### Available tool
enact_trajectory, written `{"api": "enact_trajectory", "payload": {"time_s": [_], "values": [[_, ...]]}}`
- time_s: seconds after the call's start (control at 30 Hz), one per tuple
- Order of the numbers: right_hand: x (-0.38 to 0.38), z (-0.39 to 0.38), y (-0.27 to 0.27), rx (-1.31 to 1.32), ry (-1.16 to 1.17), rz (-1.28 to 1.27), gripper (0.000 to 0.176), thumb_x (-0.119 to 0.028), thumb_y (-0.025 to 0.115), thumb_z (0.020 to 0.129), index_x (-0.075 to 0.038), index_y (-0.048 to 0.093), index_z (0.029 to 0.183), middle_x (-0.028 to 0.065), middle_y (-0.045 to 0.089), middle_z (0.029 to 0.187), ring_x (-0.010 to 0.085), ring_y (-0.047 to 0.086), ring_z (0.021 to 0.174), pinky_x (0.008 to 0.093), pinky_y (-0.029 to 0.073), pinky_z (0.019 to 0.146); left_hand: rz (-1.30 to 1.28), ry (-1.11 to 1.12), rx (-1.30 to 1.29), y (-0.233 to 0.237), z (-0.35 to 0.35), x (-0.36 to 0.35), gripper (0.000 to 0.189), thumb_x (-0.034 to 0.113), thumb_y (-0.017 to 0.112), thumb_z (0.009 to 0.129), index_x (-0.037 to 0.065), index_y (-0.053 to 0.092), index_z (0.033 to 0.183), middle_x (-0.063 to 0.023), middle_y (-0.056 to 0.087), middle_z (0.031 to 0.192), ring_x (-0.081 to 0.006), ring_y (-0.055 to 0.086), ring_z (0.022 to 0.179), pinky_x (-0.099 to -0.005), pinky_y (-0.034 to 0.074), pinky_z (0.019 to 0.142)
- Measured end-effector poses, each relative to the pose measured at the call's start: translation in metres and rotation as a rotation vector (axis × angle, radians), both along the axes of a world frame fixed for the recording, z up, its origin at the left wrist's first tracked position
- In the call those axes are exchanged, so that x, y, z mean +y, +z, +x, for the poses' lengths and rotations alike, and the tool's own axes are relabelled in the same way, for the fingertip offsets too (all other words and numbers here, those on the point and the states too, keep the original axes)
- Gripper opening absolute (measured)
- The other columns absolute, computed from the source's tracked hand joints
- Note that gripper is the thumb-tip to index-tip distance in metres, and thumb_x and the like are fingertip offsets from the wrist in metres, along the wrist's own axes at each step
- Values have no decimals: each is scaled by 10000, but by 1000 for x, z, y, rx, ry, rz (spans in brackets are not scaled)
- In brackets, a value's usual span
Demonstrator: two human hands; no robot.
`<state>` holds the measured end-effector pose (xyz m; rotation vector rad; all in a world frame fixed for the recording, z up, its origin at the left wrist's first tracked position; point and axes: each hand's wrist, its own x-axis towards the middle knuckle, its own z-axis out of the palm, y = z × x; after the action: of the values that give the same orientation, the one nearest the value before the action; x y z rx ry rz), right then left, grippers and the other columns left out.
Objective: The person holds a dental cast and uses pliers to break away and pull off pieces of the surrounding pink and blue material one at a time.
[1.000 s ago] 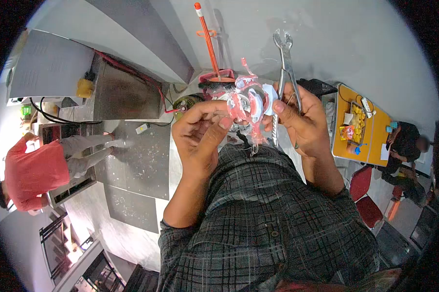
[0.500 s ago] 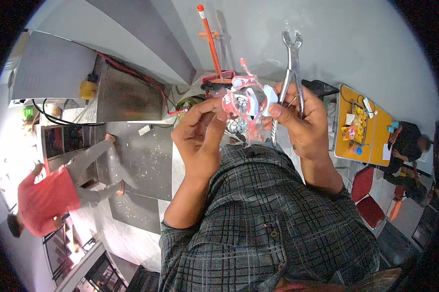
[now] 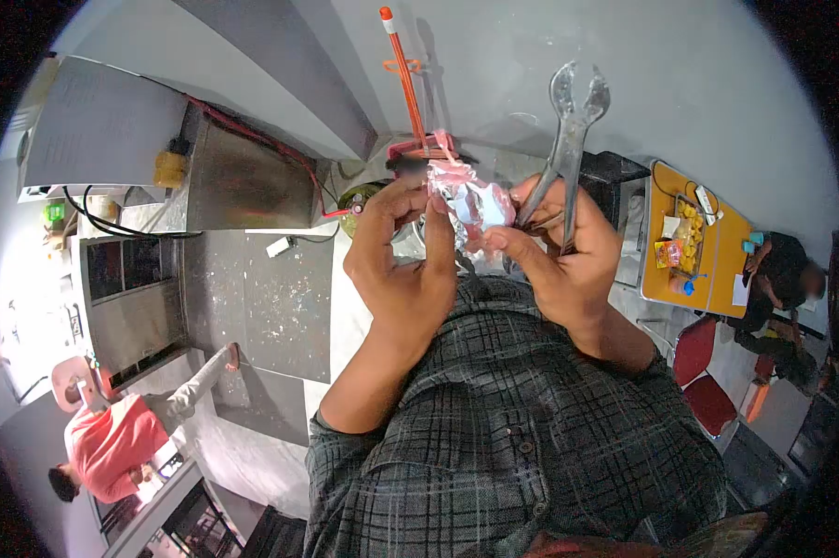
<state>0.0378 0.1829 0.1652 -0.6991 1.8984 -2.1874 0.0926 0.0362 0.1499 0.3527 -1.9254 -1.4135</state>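
Note:
Between my two hands is a small irregular piece (image 3: 480,206), pink at the edges with white chunks and a translucent part; its exact kind I cannot make out. My left hand (image 3: 401,260) pinches its left side between thumb and fingers. On the other side, my right hand (image 3: 568,265) steadies the piece with the thumb and also grips metal pliers (image 3: 568,139). Their notched jaws point up, away from the piece, and the handles run down between my fingers. Part of the piece is hidden behind my fingertips.
A long orange-red handle (image 3: 403,88) leans against the grey wall. Pale bits litter the dark floor mat (image 3: 284,312). At right are a yellow table (image 3: 661,284), a red chair (image 3: 696,349) and a person in dark clothes (image 3: 784,270); at left, a person in a red shirt (image 3: 117,442).
The piece has turned in my hands, so its ring-like opening no longer shows. My left hand has shifted right, the pliers have tilted, and the person in red has moved lower in view.

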Motion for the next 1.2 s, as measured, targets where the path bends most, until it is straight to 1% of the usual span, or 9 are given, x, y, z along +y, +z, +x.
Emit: {"api": "enact_trajectory", "payload": {"time_s": [0.17,0.3,0.4,0.5,0.57,0.8,1.0,1.07,1.2], "values": [[1,9,-5,176,-55,175,358,25,771,820,63,560,1107,96,666,955,130,659,891,269,546,798,-82,40,4,-6,2,2,108,4,664,886,-43,634,977,-169,706,1010,-180,676,862,-303,548,768],[2,12,-7,176,-55,170,358,26,777,814,66,564,1099,94,666,962,125,654,901,270,544,808,-44,67,19,-4,3,8,109,8,664,889,-52,631,975,-173,705,1012,-181,679,837,-302,550,746],[4,14,-10,174,-41,160,351,32,773,816,66,566,1097,95,666,965,123,652,905,272,543,815,-149,103,44,-5,5,11,113,3,661,891,-61,626,977,-171,705,1005,-176,678,823,-296,551,735],[4,16,-13,224,-43,176,344,38,767,820,69,565,1095,96,668,964,122,653,903,274,546,813,-60,101,2,0,9,15,107,0,655,896,-61,626,979,-165,705,998,-179,678,830,-296,552,733],[4,17,-15,260,-125,166,313,-67,819,797,29,636,1032,119,729,913,138,707,833,276,547,721,-8,91,2,0,10,16,85,4,653,901,-54,634,960,-161,705,995,-181,675,847,-294,543,744],[3,20,-11,122,-119,113,312,-67,823,792,23,643,1031,117,728,901,138,707,818,275,544,720,54,100,4,-5,14,15,63,14,668,898,-41,646,921,-156,708,1006,-162,659,879,-289,516,790],[4,22,-5,322,-136,223,332,-80,833,783,21,645,1038,111,724,883,149,708,790,277,548,700,118,39,-12,-6,18,9,76,18,682,881,-36,645,920,-168,708,1055,-162,654,873,-294,519,775],[7,23,-5,324,-69,252,337,36,784,802,85,597,1078,108,689,948,130,666,879,267,551,772,70,33,-57,-10,21,7,115,9,695,841,-28,633,931,-170,693,1053,-176,650,869,-286,516,760],[4,23,-4,368,-70,243,337,35,791,793,87,603,1068,128,702,943,134,673,863,268,555,750,23,-32,-69,-7,21,-2,147,-8,679,810,-21,614,941,-156,666,1011,-202,641,848,-294,510,718]]}}
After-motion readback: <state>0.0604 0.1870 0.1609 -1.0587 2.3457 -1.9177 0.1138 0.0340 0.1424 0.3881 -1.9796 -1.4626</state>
